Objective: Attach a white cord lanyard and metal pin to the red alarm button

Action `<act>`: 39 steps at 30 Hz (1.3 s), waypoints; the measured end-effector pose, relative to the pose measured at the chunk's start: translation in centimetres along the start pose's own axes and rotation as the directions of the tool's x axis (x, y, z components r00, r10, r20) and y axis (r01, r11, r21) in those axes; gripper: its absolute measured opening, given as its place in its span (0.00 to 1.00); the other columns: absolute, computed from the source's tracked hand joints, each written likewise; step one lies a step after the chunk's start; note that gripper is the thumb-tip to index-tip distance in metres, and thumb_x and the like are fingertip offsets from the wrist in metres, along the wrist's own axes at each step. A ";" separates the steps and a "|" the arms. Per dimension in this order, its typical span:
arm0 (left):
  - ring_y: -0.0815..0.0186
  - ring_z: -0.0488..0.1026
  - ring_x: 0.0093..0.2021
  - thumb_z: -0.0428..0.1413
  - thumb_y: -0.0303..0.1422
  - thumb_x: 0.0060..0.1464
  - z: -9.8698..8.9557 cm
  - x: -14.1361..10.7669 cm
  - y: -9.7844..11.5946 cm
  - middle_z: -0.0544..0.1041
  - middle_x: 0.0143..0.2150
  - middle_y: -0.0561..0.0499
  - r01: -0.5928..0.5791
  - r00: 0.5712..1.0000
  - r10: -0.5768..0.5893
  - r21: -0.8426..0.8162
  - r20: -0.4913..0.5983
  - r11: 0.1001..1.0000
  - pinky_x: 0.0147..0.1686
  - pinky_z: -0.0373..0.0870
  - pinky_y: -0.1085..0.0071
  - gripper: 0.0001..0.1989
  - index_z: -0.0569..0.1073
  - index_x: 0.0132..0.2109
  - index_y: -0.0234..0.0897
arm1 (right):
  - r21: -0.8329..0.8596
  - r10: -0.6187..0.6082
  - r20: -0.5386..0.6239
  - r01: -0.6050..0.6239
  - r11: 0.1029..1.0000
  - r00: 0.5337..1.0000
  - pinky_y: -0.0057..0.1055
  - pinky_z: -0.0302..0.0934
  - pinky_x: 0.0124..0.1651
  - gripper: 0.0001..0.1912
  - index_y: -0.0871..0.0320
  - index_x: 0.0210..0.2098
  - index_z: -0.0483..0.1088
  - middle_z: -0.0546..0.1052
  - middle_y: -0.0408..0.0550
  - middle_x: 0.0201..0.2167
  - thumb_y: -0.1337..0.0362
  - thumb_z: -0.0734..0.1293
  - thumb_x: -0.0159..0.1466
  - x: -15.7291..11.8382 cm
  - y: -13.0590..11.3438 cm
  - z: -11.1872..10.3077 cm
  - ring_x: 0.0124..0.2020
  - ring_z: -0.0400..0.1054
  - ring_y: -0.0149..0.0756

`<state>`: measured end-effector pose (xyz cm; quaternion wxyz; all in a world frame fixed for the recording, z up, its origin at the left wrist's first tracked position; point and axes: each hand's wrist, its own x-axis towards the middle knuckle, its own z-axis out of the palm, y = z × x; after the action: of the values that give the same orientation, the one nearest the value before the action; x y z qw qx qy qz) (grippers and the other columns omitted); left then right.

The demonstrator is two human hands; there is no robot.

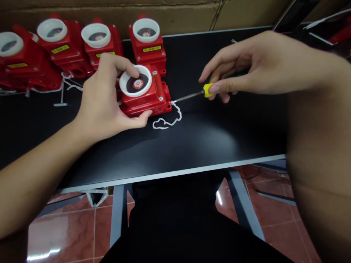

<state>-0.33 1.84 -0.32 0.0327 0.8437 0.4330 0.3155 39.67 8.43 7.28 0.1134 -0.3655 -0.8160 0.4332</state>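
Note:
My left hand (pixel 101 98) grips a red box (pixel 145 102) with a white ring around a dark round window, its fingers over the top and its thumb along the near side. A screwdriver (pixel 192 96) with a yellow handle end is pinched in my right hand (pixel 238 69). Its metal tip meets the right end of the box, close to a small hole. From that same corner a white string (pixel 175 118) trails in a loose loop onto the black table. Most of the screwdriver's handle is hidden by my fingers.
Several similar red boxes (pixel 149 54) stand along the back left, some with strings. A small metal T-shaped piece (pixel 61 98) lies near them. Cardboard (pixel 181 16) lines the back of the black table (pixel 175 153). Another red object (pixel 340 36) is at far right.

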 end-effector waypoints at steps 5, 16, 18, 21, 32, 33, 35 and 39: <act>0.46 0.92 0.51 0.73 0.55 0.63 0.6 0.1 -1.3 0.87 0.63 0.45 -0.156 0.987 0.156 0.019 -0.037 0.988 0.43 0.91 0.50 0.40 0.71 0.74 0.49 | 0.028 0.070 0.132 -0.075 0.997 0.989 0.36 0.70 0.28 0.08 0.48 0.58 0.86 0.91 0.42 0.39 0.54 0.75 0.87 0.2 0.3 0.2 0.26 0.77 0.32; 0.46 0.93 0.57 0.74 0.48 0.66 0.3 0.0 -0.6 0.87 0.65 0.46 -0.068 0.998 0.068 0.003 0.004 0.998 0.53 0.95 0.47 0.36 0.71 0.74 0.54 | -0.148 0.008 -0.015 -0.011 0.989 1.000 0.41 0.76 0.41 0.14 0.43 0.45 0.85 0.89 0.36 0.39 0.56 0.90 0.69 -0.1 0.0 0.2 0.37 0.85 0.34; 0.46 0.93 0.57 0.75 0.49 0.65 0.3 0.0 -0.8 0.87 0.64 0.47 -0.086 0.996 0.086 0.001 -0.021 0.996 0.52 0.96 0.46 0.37 0.71 0.74 0.54 | -0.119 0.022 -0.005 -0.022 0.993 1.000 0.40 0.74 0.36 0.12 0.44 0.45 0.85 0.90 0.36 0.38 0.56 0.89 0.70 -0.2 -0.3 0.3 0.34 0.86 0.34; 0.46 0.93 0.55 0.75 0.53 0.63 0.6 0.1 -1.1 0.86 0.63 0.46 -0.144 0.989 0.144 0.004 -0.038 0.990 0.48 0.95 0.47 0.40 0.70 0.75 0.53 | -0.052 0.023 0.009 -0.023 0.998 1.000 0.39 0.75 0.33 0.11 0.46 0.46 0.86 0.90 0.38 0.35 0.54 0.88 0.71 -0.3 -0.6 0.4 0.33 0.86 0.38; 0.45 0.93 0.58 0.72 0.51 0.67 0.1 0.1 -0.4 0.86 0.65 0.48 -0.093 0.996 0.093 0.006 -0.005 0.996 0.52 0.95 0.45 0.35 0.69 0.73 0.56 | -0.092 0.074 0.090 -0.065 0.994 0.993 0.38 0.77 0.35 0.19 0.44 0.55 0.87 0.89 0.41 0.41 0.39 0.84 0.80 0.4 0.6 0.6 0.34 0.81 0.37; 0.45 0.93 0.57 0.71 0.52 0.67 0.1 0.1 -0.3 0.86 0.65 0.48 -0.104 0.995 0.104 0.007 -0.008 0.995 0.50 0.95 0.45 0.35 0.69 0.74 0.56 | -0.118 0.052 0.073 -0.044 0.992 0.996 0.40 0.81 0.41 0.23 0.43 0.54 0.88 0.89 0.41 0.43 0.35 0.87 0.74 0.4 0.7 0.6 0.39 0.84 0.40; 0.46 0.93 0.56 0.71 0.53 0.66 0.1 0.1 -0.2 0.86 0.64 0.48 -0.116 0.993 0.116 0.003 -0.010 0.993 0.48 0.95 0.45 0.36 0.69 0.74 0.56 | -0.162 -0.001 0.026 0.005 0.987 1.000 0.46 0.84 0.53 0.29 0.42 0.51 0.87 0.89 0.41 0.46 0.30 0.90 0.66 0.3 0.7 0.6 0.47 0.87 0.45; 0.46 0.92 0.57 0.71 0.51 0.67 0.4 0.1 -0.3 0.87 0.65 0.48 -0.092 0.996 0.092 0.014 -0.003 0.996 0.51 0.95 0.44 0.35 0.69 0.74 0.55 | -0.161 0.001 -0.036 -0.006 0.987 0.999 0.50 0.82 0.52 0.24 0.42 0.43 0.83 0.90 0.41 0.43 0.34 0.87 0.68 -0.2 -0.1 0.7 0.45 0.88 0.45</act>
<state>-0.30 2.17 -0.66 0.0117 0.8623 0.3960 0.3155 39.41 7.80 7.00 0.0974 -0.3827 -0.8456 0.3592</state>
